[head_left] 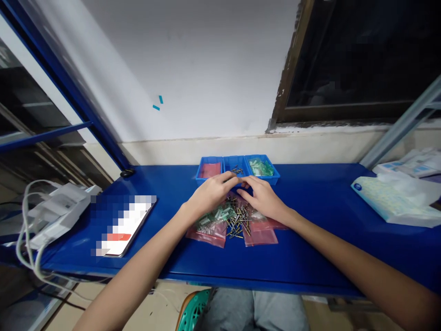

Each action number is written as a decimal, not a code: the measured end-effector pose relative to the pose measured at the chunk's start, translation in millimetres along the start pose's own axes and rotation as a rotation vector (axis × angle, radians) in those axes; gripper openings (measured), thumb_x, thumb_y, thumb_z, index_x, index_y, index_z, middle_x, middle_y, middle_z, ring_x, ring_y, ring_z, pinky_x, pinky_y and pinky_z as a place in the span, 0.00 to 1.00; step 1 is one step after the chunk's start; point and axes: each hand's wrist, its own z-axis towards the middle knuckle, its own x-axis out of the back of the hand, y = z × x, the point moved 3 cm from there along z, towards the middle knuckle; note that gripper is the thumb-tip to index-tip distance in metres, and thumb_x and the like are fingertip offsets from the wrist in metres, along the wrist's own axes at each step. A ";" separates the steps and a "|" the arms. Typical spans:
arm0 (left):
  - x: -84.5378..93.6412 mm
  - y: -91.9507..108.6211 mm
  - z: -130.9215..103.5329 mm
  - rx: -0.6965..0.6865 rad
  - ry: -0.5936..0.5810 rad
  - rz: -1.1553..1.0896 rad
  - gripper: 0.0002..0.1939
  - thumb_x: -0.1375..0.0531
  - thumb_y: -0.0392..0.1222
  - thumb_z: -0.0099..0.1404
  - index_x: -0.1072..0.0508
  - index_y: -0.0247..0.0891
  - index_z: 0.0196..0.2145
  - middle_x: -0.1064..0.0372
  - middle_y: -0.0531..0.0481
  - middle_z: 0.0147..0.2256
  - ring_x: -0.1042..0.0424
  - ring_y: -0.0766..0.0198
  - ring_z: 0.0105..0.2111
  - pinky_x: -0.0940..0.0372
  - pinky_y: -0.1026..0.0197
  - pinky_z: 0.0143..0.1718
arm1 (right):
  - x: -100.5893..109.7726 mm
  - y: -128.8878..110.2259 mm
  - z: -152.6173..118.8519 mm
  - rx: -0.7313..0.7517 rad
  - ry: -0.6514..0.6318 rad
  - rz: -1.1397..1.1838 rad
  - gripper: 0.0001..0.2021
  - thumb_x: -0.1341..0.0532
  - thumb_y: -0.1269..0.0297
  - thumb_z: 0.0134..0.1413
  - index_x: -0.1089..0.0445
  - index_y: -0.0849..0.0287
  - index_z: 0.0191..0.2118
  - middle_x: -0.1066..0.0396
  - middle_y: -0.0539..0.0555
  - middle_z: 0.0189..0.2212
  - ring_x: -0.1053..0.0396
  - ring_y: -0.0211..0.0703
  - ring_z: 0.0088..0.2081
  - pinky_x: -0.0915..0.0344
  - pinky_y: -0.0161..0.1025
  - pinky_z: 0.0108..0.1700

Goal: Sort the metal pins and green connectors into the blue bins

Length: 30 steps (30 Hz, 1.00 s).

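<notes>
Both of my hands meet over the middle of the blue table, just in front of three joined blue bins. My left hand is bent with its fingertips against those of my right hand; anything between them is too small to make out. Below them lies a pile of thin metal pins. Small clear-green pieces rest on a pink bag at the left, and another pink bag is partly under my right hand. The bins hold a pink packet, some metal pins and a green-and-clear bag.
A phone lies on the table at the left, near a white power strip with cables. A tissue pack is at the right. Behind the table stands a white wall.
</notes>
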 end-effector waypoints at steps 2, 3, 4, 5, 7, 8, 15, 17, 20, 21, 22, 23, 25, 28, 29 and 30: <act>-2.5 2.9 0.1 -0.029 0.058 -0.109 0.19 0.51 0.26 0.70 0.35 0.36 0.56 0.32 0.41 0.50 0.29 0.59 0.49 0.29 0.55 0.48 | 0.3 0.2 1.2 -0.051 0.020 0.091 0.06 0.38 0.67 0.60 0.31 0.58 0.42 0.29 0.53 0.35 0.31 0.44 0.37 0.35 0.41 0.41; -4.0 4.4 0.5 -0.036 0.094 -0.157 0.18 0.51 0.26 0.71 0.35 0.36 0.55 0.32 0.41 0.49 0.29 0.59 0.49 0.29 0.55 0.48 | 0.2 0.4 1.6 -0.077 0.022 0.130 0.04 0.38 0.66 0.59 0.30 0.59 0.40 0.29 0.53 0.33 0.31 0.43 0.35 0.35 0.40 0.39; -5.4 5.8 1.1 -0.038 0.137 -0.199 0.16 0.52 0.27 0.71 0.34 0.36 0.53 0.32 0.41 0.48 0.29 0.60 0.49 0.29 0.56 0.48 | 0.0 0.6 1.8 -0.100 0.018 0.168 0.04 0.38 0.65 0.59 0.30 0.59 0.38 0.28 0.52 0.32 0.31 0.43 0.34 0.36 0.40 0.37; -6.4 7.1 1.9 -0.034 0.190 -0.237 0.15 0.52 0.27 0.72 0.33 0.35 0.52 0.31 0.42 0.47 0.29 0.61 0.48 0.29 0.56 0.48 | -0.4 0.9 1.9 -0.121 0.010 0.207 0.04 0.39 0.64 0.59 0.29 0.59 0.37 0.28 0.52 0.31 0.32 0.43 0.32 0.37 0.39 0.35; -7.4 8.8 3.6 -0.018 0.307 -0.287 0.13 0.52 0.29 0.73 0.32 0.36 0.49 0.30 0.43 0.44 0.28 0.62 0.46 0.29 0.57 0.47 | -1.6 1.7 1.8 -0.150 -0.014 0.293 0.07 0.40 0.62 0.60 0.28 0.60 0.34 0.27 0.53 0.30 0.32 0.43 0.31 0.37 0.39 0.34; -7.7 9.0 4.3 -0.008 0.355 -0.296 0.12 0.51 0.29 0.73 0.32 0.36 0.49 0.30 0.43 0.44 0.28 0.63 0.45 0.29 0.57 0.46 | -2.2 2.3 1.7 -0.160 -0.023 0.335 0.09 0.40 0.61 0.61 0.27 0.60 0.34 0.27 0.53 0.30 0.32 0.42 0.31 0.37 0.39 0.34; -11.8 -5.0 2.6 0.101 0.331 -0.189 0.13 0.47 0.28 0.70 0.31 0.37 0.49 0.37 0.40 0.52 0.34 0.57 0.54 0.33 0.48 0.53 | -2.8 10.3 1.8 -0.265 0.000 0.501 0.12 0.41 0.57 0.61 0.31 0.59 0.30 0.32 0.50 0.26 0.37 0.39 0.28 0.40 0.38 0.31; -14.1 -8.3 1.2 0.095 0.259 -0.232 0.18 0.46 0.27 0.66 0.33 0.37 0.52 0.39 0.39 0.54 0.36 0.55 0.56 0.36 0.45 0.57 | -0.4 11.0 2.7 -0.287 0.018 0.543 0.13 0.41 0.56 0.61 0.32 0.59 0.29 0.34 0.49 0.25 0.38 0.38 0.27 0.41 0.38 0.30; -17.5 -9.7 0.3 0.101 0.184 -0.357 0.28 0.45 0.23 0.58 0.37 0.38 0.55 0.42 0.39 0.57 0.40 0.53 0.60 0.38 0.44 0.59 | 4.6 8.3 4.5 -0.235 0.038 0.538 0.16 0.41 0.55 0.61 0.35 0.58 0.25 0.36 0.50 0.26 0.39 0.37 0.28 0.41 0.38 0.31; -18.7 -9.4 0.3 0.104 0.173 -0.395 0.29 0.45 0.22 0.55 0.38 0.38 0.54 0.42 0.39 0.57 0.40 0.52 0.60 0.37 0.45 0.59 | 5.8 6.8 5.0 -0.206 0.037 0.530 0.17 0.41 0.55 0.61 0.36 0.59 0.24 0.36 0.50 0.27 0.38 0.38 0.30 0.40 0.38 0.31; -19.9 -9.0 0.4 0.108 0.164 -0.422 0.29 0.45 0.22 0.54 0.39 0.37 0.53 0.42 0.38 0.57 0.41 0.53 0.60 0.36 0.46 0.58 | 6.3 5.3 5.3 -0.179 0.026 0.524 0.18 0.41 0.56 0.61 0.37 0.59 0.23 0.36 0.51 0.29 0.37 0.39 0.32 0.39 0.38 0.32; -21.1 -8.7 0.5 0.116 0.158 -0.436 0.28 0.45 0.22 0.54 0.39 0.37 0.52 0.41 0.38 0.56 0.40 0.53 0.60 0.35 0.48 0.56 | 6.5 4.3 5.5 -0.161 0.018 0.521 0.18 0.41 0.56 0.62 0.36 0.59 0.23 0.35 0.53 0.31 0.36 0.40 0.34 0.38 0.38 0.33; -23.0 -8.5 0.8 0.132 0.157 -0.430 0.24 0.46 0.24 0.56 0.39 0.37 0.50 0.39 0.39 0.54 0.38 0.54 0.57 0.33 0.50 0.53 | 6.0 3.7 5.5 -0.155 0.016 0.528 0.15 0.41 0.58 0.62 0.32 0.59 0.26 0.33 0.56 0.37 0.34 0.42 0.38 0.35 0.39 0.34; -23.9 -8.6 1.1 0.157 0.173 -0.396 0.18 0.47 0.28 0.62 0.37 0.37 0.50 0.34 0.41 0.50 0.33 0.57 0.51 0.31 0.52 0.48 | 5.8 5.6 5.5 -0.199 0.045 0.566 0.11 0.39 0.57 0.60 0.27 0.59 0.33 0.34 0.59 0.48 0.33 0.45 0.42 0.33 0.38 0.30; -23.7 -8.8 1.1 0.172 0.180 -0.393 0.15 0.48 0.29 0.65 0.37 0.37 0.49 0.32 0.42 0.48 0.31 0.58 0.48 0.31 0.54 0.46 | 6.2 6.1 5.6 -0.214 0.052 0.582 0.11 0.38 0.56 0.59 0.26 0.58 0.33 0.35 0.60 0.50 0.33 0.46 0.43 0.33 0.37 0.28; -23.6 -9.2 1.0 0.193 0.186 -0.391 0.13 0.49 0.31 0.67 0.36 0.36 0.49 0.30 0.43 0.45 0.29 0.60 0.43 0.31 0.55 0.43 | 7.1 6.3 5.8 -0.223 0.058 0.595 0.11 0.38 0.55 0.58 0.26 0.58 0.33 0.35 0.60 0.51 0.33 0.47 0.43 0.33 0.36 0.26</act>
